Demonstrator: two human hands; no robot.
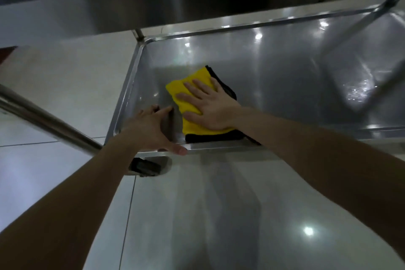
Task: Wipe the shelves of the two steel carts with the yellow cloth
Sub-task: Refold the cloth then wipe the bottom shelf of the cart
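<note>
The yellow cloth [188,103], folded with a black underside showing, lies flat in the near left corner of the steel cart's bottom shelf [285,76]. My right hand [208,107] presses on it with flat, spread fingers. My left hand [153,129] grips the shelf's near rim at the corner, thumb on the outer edge and fingers inside the tray.
An upper steel shelf [153,6] overhangs at the top. A round steel tube [48,120] runs diagonally at the left. A caster wheel [149,167] sits under the near corner. A leg [359,22] stands at the right. Pale glossy floor tiles [219,215] surround the cart.
</note>
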